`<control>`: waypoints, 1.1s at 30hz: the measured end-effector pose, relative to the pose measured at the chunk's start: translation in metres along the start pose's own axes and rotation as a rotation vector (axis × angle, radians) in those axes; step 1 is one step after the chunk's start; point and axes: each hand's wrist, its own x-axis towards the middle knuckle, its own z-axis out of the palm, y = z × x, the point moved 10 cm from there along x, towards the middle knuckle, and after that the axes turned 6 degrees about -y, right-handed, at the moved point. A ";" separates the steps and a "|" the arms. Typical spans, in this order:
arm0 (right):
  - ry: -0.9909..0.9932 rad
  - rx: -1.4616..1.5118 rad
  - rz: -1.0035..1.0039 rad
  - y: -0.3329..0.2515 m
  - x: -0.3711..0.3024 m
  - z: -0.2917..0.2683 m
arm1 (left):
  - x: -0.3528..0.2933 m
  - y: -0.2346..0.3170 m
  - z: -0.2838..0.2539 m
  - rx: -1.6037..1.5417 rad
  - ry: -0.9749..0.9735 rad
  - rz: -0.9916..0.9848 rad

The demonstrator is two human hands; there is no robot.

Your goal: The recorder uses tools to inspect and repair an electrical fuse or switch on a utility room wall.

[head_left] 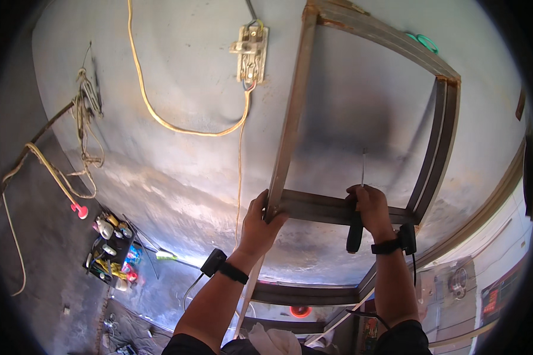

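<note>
A brown metal frame (290, 127) stands up against the grey wall, with rust at its corners. My left hand (259, 229) is closed around the frame's left upright, where a crossbar (320, 208) joins it. In front of that crossbar, toward its right end, my right hand (370, 208) grips a screwdriver (354, 234). Its black handle hangs below the fist and its thin shaft points upward. The fingers hide the middle of the tool. Each wrist wears a black strap with a small box.
An old knife switch (251, 54) with a yellow cable (154, 112) is fixed to the wall at upper left. Coiled rope (87, 115) hangs farther left. Below stands a black rack (109, 251) of bottles. Green-handled scissors (423, 41) show behind the frame's top edge.
</note>
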 end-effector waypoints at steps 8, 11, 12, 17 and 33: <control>-0.005 -0.069 0.009 -0.004 -0.002 -0.001 | -0.004 0.009 0.000 0.056 -0.003 -0.048; 0.000 -0.080 0.020 -0.006 -0.004 -0.004 | -0.003 0.013 0.004 0.026 -0.025 -0.048; -0.003 -0.083 0.036 -0.005 -0.003 -0.004 | -0.003 0.013 0.004 0.030 -0.028 -0.043; -0.003 -0.085 0.021 -0.008 -0.003 -0.004 | -0.001 0.002 0.001 0.025 -0.038 -0.054; -0.006 -0.074 0.022 -0.004 -0.003 -0.004 | 0.118 0.283 -0.065 0.973 0.396 0.793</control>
